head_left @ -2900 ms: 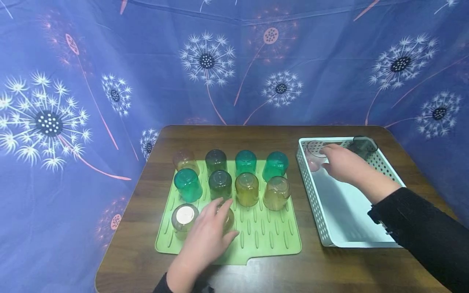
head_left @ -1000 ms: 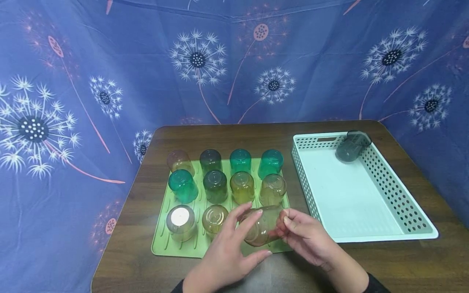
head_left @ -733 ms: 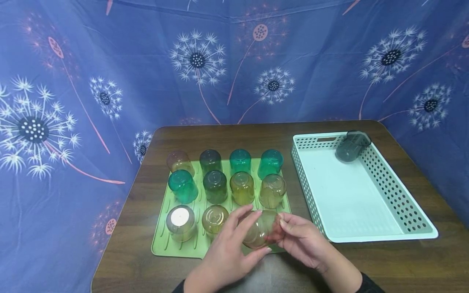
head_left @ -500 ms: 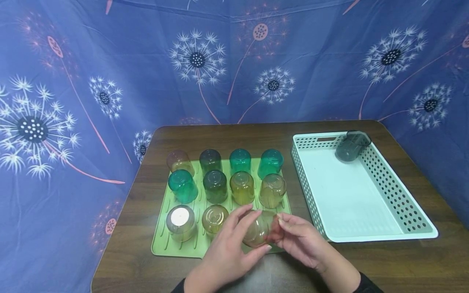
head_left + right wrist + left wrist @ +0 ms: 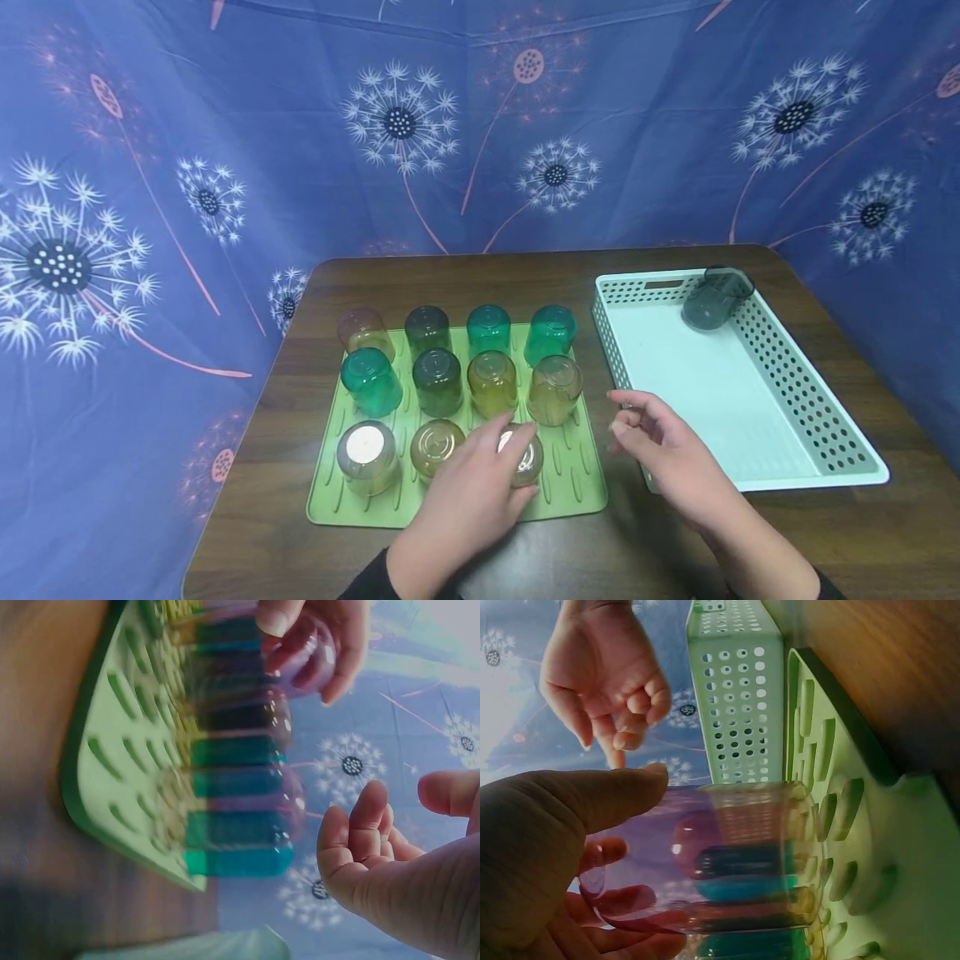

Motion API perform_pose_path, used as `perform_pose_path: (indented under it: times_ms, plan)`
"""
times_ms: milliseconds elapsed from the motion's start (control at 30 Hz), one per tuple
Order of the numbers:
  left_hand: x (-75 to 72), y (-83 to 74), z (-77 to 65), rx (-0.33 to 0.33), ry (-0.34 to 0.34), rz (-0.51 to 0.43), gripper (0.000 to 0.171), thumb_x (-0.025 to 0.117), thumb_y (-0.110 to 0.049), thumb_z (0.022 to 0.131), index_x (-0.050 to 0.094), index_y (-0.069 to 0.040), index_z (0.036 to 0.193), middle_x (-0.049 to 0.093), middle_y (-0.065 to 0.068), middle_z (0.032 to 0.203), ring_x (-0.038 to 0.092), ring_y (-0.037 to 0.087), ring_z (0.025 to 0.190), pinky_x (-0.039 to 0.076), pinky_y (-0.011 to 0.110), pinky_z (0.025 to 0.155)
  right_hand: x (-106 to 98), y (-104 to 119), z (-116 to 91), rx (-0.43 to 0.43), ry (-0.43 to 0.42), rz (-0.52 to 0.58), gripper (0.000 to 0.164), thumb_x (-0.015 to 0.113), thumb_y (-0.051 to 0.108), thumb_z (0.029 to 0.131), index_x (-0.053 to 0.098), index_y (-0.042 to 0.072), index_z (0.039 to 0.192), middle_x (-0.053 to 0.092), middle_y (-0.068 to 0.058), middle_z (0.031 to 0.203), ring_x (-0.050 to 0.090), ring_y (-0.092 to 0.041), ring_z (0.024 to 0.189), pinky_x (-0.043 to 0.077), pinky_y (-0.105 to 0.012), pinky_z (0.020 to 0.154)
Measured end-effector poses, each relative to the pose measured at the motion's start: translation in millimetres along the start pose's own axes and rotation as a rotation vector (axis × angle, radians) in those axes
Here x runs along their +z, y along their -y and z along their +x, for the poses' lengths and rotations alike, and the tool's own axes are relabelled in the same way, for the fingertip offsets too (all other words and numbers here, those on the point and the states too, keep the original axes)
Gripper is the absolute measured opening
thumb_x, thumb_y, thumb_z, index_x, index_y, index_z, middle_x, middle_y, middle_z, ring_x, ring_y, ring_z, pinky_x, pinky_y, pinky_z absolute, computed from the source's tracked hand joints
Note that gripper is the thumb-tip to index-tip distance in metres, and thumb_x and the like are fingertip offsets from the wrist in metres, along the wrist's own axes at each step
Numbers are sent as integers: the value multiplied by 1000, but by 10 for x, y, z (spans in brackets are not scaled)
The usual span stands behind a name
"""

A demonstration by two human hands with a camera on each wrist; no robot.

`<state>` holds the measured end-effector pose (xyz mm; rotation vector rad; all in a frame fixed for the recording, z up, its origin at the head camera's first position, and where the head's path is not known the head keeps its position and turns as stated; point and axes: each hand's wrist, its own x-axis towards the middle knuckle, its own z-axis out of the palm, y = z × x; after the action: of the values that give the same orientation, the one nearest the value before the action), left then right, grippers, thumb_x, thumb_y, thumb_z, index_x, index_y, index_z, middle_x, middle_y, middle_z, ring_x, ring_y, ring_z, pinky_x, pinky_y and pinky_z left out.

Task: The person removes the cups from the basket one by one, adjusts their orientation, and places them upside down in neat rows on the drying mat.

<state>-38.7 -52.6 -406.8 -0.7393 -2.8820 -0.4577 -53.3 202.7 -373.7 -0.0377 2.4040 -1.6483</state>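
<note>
My left hand [image 5: 471,486] grips a pale pink clear glass [image 5: 531,463] at the front of the green drying mat [image 5: 555,503]. The glass is upside down, its rim down at the mat; in the left wrist view thumb and fingers wrap the glass [image 5: 735,859] near its base. My right hand [image 5: 670,454] hovers between mat and basket, fingers loosely bent, holding nothing. To the left in the same row stand an amber glass [image 5: 435,450] and a glass with a white round label [image 5: 366,457], both inverted.
Two rows of inverted green, grey, amber and pinkish glasses, such as a green glass [image 5: 371,383], stand behind on the mat. At right is a white perforated basket [image 5: 806,392] with one dark grey glass [image 5: 716,298] tilted in its far corner. A blue patterned cloth [image 5: 480,125] hangs behind.
The pink glass came out of the basket, was held sideways in both hands over the mat, and now stands inverted on it. My right hand has let go and moved right.
</note>
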Motion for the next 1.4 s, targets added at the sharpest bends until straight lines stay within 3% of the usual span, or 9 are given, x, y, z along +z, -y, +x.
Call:
perform_pose_path:
  times_ms: [233,467,567,667,833,1033,1167,1300,1400]
  plan:
    - [28,-9,95,-21,25,83,74,78,-44,85,47,-19,147,53,17,147,61,34,126,59,48,93,-268,97,48,-77,-35,-210,35,52,21,106,52,9,139,61,-7,109,66,-5,93,53,-22,79]
    - [38,-4,127,-23,12,150,74,77,-48,84,49,-18,146,56,17,144,61,34,126,55,50,100,-928,246,324,-61,-21,-254,39,47,30,108,50,8,140,60,4,118,64,-4,99,52,-25,88]
    - [18,-5,128,-24,7,170,73,77,-50,84,50,-18,145,56,16,144,60,35,127,52,50,105,-1228,366,575,7,-46,-381,51,43,40,108,43,6,146,58,-9,129,63,-18,111,52,-40,94]
    - [0,-5,127,-23,0,190,73,75,-52,85,50,-18,145,56,16,144,59,35,128,50,50,107,-1498,421,868,73,-46,-566,63,40,46,107,35,0,151,48,-29,140,53,-43,123,47,-59,94]
    - [-2,-14,111,-8,-18,188,73,74,-54,85,50,-18,144,56,15,145,58,34,130,48,50,109,-1836,227,1299,71,-49,-874,63,45,35,106,36,-12,147,42,-40,140,42,-57,126,41,-69,97]
    - [-8,-36,91,2,-41,166,71,72,-54,87,51,-18,144,56,14,144,55,34,133,44,53,112,-1933,-70,1614,103,-13,-1040,59,54,21,100,40,-22,139,36,-46,139,31,-62,131,35,-72,105]
    - [-16,-45,81,5,-87,141,67,72,-52,88,53,-19,143,55,13,145,54,34,134,39,58,115,-1908,-168,1750,127,-21,-1081,47,55,18,97,54,-19,126,35,-44,142,35,-60,131,40,-72,102]
    - [-24,-52,76,19,-135,123,65,71,-50,90,52,-20,144,53,12,148,53,33,135,37,61,115,-1925,-252,1829,132,4,-1107,47,53,15,96,52,-15,132,35,-42,144,39,-61,129,43,-72,98]
    - [-24,-56,77,35,-171,114,64,72,-48,89,52,-20,144,53,11,148,54,31,134,38,60,115,-1954,-335,1863,142,18,-1120,54,52,13,97,40,-14,143,39,-42,144,40,-61,129,42,-73,99]
